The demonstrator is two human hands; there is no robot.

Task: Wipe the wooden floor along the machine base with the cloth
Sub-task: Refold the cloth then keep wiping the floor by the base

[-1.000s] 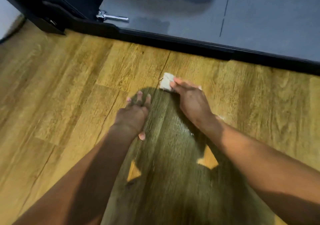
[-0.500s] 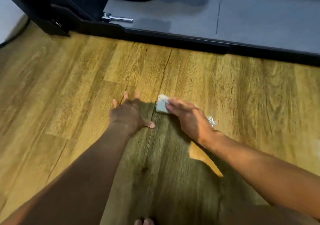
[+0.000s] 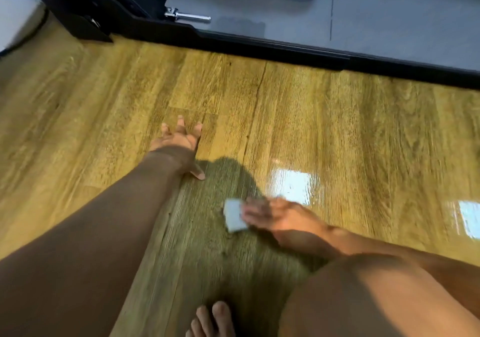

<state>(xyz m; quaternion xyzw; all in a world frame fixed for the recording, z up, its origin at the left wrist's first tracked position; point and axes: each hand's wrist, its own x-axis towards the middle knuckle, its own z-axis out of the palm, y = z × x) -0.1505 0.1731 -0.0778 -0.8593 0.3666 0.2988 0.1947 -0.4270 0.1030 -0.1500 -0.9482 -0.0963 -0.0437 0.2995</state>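
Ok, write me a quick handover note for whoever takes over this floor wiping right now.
Left hand: flat on the wooden floor, fingers spread, holding nothing.
Right hand: fingers press the cloth onto the floor, well short of the machine base; motion blurred.
Done: a glossy, wet-looking patch lies just right of the cloth.
Left: the strip of floor along the base looks matte and dry, so it probably needs wiping.

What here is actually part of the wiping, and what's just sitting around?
In use: cloth, right hand on it, floor, machine base, left hand flat on floor.
Just there: metal pin, grey panel.
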